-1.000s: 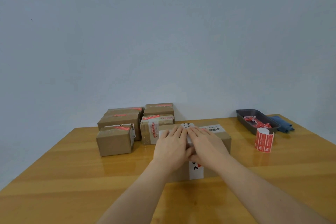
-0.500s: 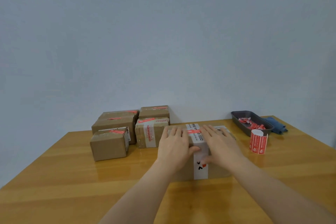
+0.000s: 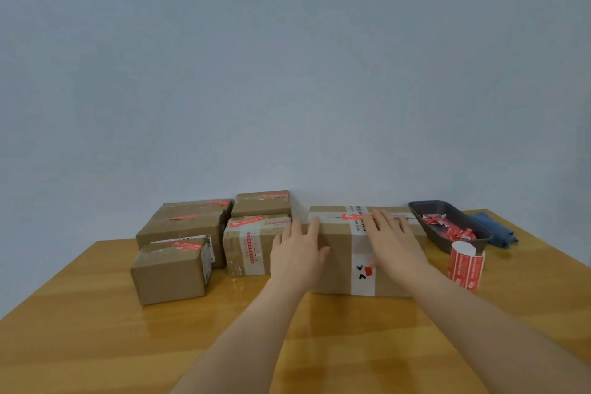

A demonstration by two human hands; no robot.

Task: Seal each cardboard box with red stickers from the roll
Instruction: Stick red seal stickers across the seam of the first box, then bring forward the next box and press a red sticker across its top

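Both hands had spread apart since half a second before, when they lay close together over the middle of the box; they now rested at opposite ends of it. Nearest the camera, two bare forearms reached forward over the wooden table [image 3: 96, 345]. The left hand [image 3: 295, 254] lay flat with straight fingers against the left end of the large cardboard box [image 3: 335, 253], grasping nothing. The right hand [image 3: 395, 241] pressed flat on the box top toward its right side, fingers straight and spread, also released. A white tape band [image 3: 361, 278] ran down the box front and over its top, and a red sticker [image 3: 351, 217] lay across the top seam between the two hands, just beside the right fingertips. Right of the box, the sticker roll [image 3: 465, 269] stood upright on the table, near but not touching the box.

To the left sat a small box [image 3: 169, 277] with a red sticker on top, and a taped box [image 3: 248, 245] stood just beside the left hand. Behind them, a wider box [image 3: 184, 225] and another small box [image 3: 260, 203] stood by the wall [image 3: 287, 73], each carrying red stickers. At the far right, a dark tray [image 3: 428, 221] held crumpled red scraps [image 3: 451, 229], with a blue cloth [image 3: 494, 229] beyond it.
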